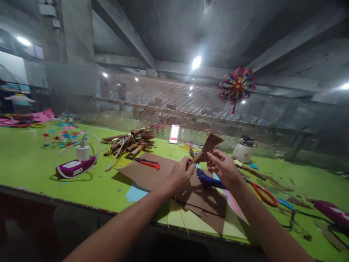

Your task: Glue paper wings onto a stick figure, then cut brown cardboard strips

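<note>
A small broom of brown paper (209, 145), with a rolled handle and a pleated fan end, is held up over the table. My left hand (183, 171) is closed around its handle. At the fan's lower right edge, the curled fingers of my right hand (220, 165) pinch the paper. Below my hands lie a blue glue gun (207, 179) and brown paper sheets (163, 171). Thin yellow string (183, 218) trails down near the table's front edge. A utility knife with a red-orange handle (148, 163) rests on the brown paper.
Left stand a pile of brown paper brooms (133, 142), a purple power strip (77, 166) with a white plug, and scattered paper stars (67, 134). Right are red-handled scissors (264, 193), a white kettle (243, 150) and another purple power strip (332, 213). A perforated screen (163, 105) stands behind.
</note>
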The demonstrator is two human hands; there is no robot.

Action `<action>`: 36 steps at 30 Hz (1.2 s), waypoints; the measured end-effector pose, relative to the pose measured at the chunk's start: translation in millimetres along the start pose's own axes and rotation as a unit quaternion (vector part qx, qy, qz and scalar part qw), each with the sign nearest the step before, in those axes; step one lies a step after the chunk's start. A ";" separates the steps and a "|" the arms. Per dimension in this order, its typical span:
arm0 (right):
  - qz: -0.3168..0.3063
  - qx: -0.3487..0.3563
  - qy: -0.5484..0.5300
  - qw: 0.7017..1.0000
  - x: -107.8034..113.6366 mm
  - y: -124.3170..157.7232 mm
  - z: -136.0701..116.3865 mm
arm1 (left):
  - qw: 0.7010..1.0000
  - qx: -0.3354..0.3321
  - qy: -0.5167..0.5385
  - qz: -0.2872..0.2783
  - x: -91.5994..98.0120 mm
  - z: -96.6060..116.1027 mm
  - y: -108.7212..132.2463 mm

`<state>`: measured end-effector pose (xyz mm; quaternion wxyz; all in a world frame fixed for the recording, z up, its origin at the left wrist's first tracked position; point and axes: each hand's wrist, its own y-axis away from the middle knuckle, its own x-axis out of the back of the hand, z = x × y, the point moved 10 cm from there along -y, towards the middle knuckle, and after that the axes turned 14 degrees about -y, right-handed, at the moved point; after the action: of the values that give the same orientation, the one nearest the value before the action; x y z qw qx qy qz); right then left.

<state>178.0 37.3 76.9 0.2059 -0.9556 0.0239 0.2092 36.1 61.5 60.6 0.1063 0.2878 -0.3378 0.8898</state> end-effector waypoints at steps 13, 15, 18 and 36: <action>0.060 0.051 0.011 0.997 7.9 4.9 0.8 | 1.000 -0.012 -0.006 -0.011 -6.8 -0.3 1.2; 0.053 0.051 0.014 0.997 6.5 5.5 0.7 | 0.998 0.014 0.048 -0.038 -14.1 -5.6 0.2; 0.032 0.034 0.025 0.999 4.1 5.2 3.7 | 0.990 0.050 0.108 -0.070 -21.5 -9.3 0.6; -0.091 0.130 0.168 0.973 -11.9 11.1 -19.2 | 0.937 0.104 0.281 -0.179 -37.7 -1.1 12.2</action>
<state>173.2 19.0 93.5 0.3396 -0.9403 -0.0024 0.0216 61.5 53.4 31.3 0.3243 0.0909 -0.1428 0.9307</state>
